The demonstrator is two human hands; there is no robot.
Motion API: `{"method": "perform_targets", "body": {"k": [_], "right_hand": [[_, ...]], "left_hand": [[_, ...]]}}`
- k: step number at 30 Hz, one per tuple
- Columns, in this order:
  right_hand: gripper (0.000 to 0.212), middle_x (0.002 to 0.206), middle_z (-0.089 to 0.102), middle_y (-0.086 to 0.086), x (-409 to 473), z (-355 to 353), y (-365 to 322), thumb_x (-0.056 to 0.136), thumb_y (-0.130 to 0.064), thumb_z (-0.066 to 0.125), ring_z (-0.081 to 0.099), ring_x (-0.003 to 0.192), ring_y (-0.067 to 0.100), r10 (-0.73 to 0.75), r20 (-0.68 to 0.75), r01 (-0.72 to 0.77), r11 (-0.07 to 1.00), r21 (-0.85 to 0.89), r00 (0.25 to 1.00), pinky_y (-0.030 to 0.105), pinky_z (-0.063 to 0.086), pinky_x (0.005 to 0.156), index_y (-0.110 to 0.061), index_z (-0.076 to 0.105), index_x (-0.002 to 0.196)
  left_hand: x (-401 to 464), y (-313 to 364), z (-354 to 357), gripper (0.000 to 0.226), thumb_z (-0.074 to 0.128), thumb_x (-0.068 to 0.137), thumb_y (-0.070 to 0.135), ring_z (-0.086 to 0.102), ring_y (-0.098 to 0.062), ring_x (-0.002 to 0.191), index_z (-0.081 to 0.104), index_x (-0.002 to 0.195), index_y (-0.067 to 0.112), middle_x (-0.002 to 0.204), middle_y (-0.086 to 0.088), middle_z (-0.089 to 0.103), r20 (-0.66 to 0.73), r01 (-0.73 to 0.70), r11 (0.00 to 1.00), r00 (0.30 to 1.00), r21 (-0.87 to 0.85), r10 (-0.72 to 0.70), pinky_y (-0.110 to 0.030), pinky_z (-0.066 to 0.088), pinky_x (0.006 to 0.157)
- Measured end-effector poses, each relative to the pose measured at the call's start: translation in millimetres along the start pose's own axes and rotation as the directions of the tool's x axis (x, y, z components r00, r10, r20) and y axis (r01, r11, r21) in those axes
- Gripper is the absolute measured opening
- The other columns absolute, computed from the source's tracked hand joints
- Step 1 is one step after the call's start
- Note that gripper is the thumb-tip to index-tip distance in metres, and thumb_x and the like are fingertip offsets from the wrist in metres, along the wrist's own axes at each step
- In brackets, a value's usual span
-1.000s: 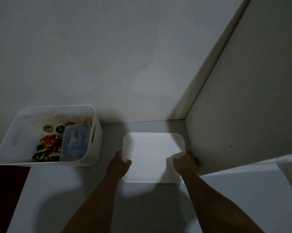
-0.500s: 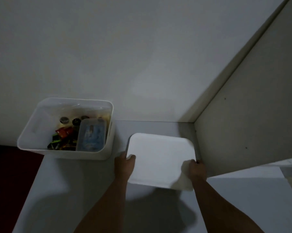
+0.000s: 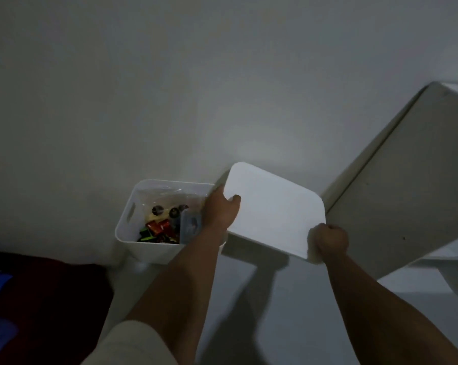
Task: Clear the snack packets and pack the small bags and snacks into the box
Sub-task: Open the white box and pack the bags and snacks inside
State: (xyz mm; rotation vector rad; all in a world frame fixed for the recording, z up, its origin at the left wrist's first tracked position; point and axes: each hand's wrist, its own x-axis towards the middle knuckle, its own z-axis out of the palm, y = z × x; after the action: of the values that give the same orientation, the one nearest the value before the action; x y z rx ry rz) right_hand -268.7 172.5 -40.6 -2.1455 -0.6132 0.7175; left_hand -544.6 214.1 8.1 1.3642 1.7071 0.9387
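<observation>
The person is gripping a flat white lid point(image 3: 274, 209) by opposite edges, left hand point(image 3: 221, 210) and right hand point(image 3: 328, 239) both curling round it, holding it tilted just right of the open white box point(image 3: 133, 230). The lid probably needs levelling and lining up with the box's rim before lowering. The snack packets point(image 3: 159, 229) are lying inside the box.
</observation>
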Motion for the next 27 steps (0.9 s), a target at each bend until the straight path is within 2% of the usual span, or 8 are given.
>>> {"method": "perform_targets", "body": {"k": [2,5,8,11,15,20,25,27], "right_hand": [[0.042,0.099,0.072,0.021,-21,18,-26,0.086,-0.028,0.056,0.069,0.104,0.041,0.016,0.058,-0.020,0.997,0.073,0.998,0.036,0.053,0.074,0.003,0.070,0.111],[0.027,0.093,0.072,0.016,-52,54,-54,0.091,-0.017,0.057,0.072,0.094,0.031,-0.011,0.128,-0.005,0.992,0.130,0.992,0.026,0.045,0.064,0.000,0.072,0.106],[0.019,0.087,0.071,0.009,-79,98,-65,0.088,-0.008,0.059,0.069,0.096,0.029,-0.059,0.158,0.028,0.981,0.194,0.986,0.028,0.048,0.075,-0.001,0.076,0.093],[0.026,0.097,0.077,0.014,-102,140,-68,0.084,-0.016,0.064,0.072,0.097,0.030,-0.098,0.182,0.078,0.990,0.114,0.978,0.033,0.056,0.087,-0.005,0.080,0.102],[0.028,0.104,0.077,0.014,-122,183,-69,0.087,-0.019,0.064,0.071,0.103,0.031,-0.128,0.221,0.114,0.990,0.077,0.967,0.029,0.051,0.087,-0.008,0.079,0.107],[0.028,0.110,0.076,0.015,-131,211,-63,0.089,-0.015,0.061,0.067,0.108,0.034,-0.086,0.197,0.069,0.993,0.094,0.977,0.033,0.049,0.092,-0.007,0.078,0.110],[0.027,0.108,0.077,0.009,-135,220,-51,0.093,-0.021,0.060,0.068,0.105,0.030,-0.126,0.104,0.113,0.986,0.123,0.986,0.030,0.046,0.087,-0.012,0.078,0.111],[0.028,0.108,0.077,0.007,-134,221,-49,0.093,-0.023,0.060,0.068,0.105,0.029,-0.134,0.083,0.124,0.986,0.114,0.987,0.031,0.048,0.089,-0.014,0.077,0.113]], "left_hand": [[13,-8,-37,0.045,0.054,0.093,0.032,0.064,-0.031,0.112,0.060,0.135,0.016,0.127,-0.008,0.068,-0.044,0.004,1.000,0.999,0.019,-0.003,-0.033,0.049,0.087],[29,-31,-86,0.041,0.051,0.093,0.029,0.063,-0.035,0.112,0.064,0.130,0.016,0.123,-0.010,0.069,-0.151,0.027,0.999,0.988,0.047,-0.020,-0.034,0.047,0.087],[38,-66,-130,0.036,0.052,0.093,0.026,0.064,-0.036,0.110,0.068,0.123,0.014,0.118,-0.011,0.071,-0.205,0.086,0.995,0.976,0.048,-0.075,-0.031,0.045,0.084],[49,-105,-170,0.045,0.047,0.087,0.029,0.064,-0.037,0.108,0.068,0.122,0.012,0.118,-0.014,0.071,-0.230,0.145,0.987,0.965,0.076,-0.124,-0.036,0.052,0.090],[62,-144,-199,0.035,0.047,0.087,0.015,0.063,-0.039,0.103,0.071,0.113,0.009,0.114,-0.017,0.070,-0.250,0.220,0.969,0.950,0.115,-0.186,-0.035,0.047,0.082],[74,-168,-204,0.038,0.044,0.083,0.002,0.059,-0.034,0.093,0.071,0.109,0.007,0.111,-0.018,0.070,-0.245,0.246,0.965,0.945,0.088,-0.219,-0.032,0.043,0.081],[81,-186,-198,0.035,0.045,0.091,0.004,0.063,-0.040,0.105,0.071,0.114,0.004,0.115,-0.020,0.070,-0.224,0.259,0.959,0.947,0.116,-0.229,-0.036,0.048,0.087],[85,-189,-197,0.031,0.047,0.093,0.007,0.063,-0.040,0.103,0.072,0.111,0.003,0.113,-0.020,0.070,-0.215,0.258,0.959,0.949,0.117,-0.230,-0.034,0.046,0.085]]}}
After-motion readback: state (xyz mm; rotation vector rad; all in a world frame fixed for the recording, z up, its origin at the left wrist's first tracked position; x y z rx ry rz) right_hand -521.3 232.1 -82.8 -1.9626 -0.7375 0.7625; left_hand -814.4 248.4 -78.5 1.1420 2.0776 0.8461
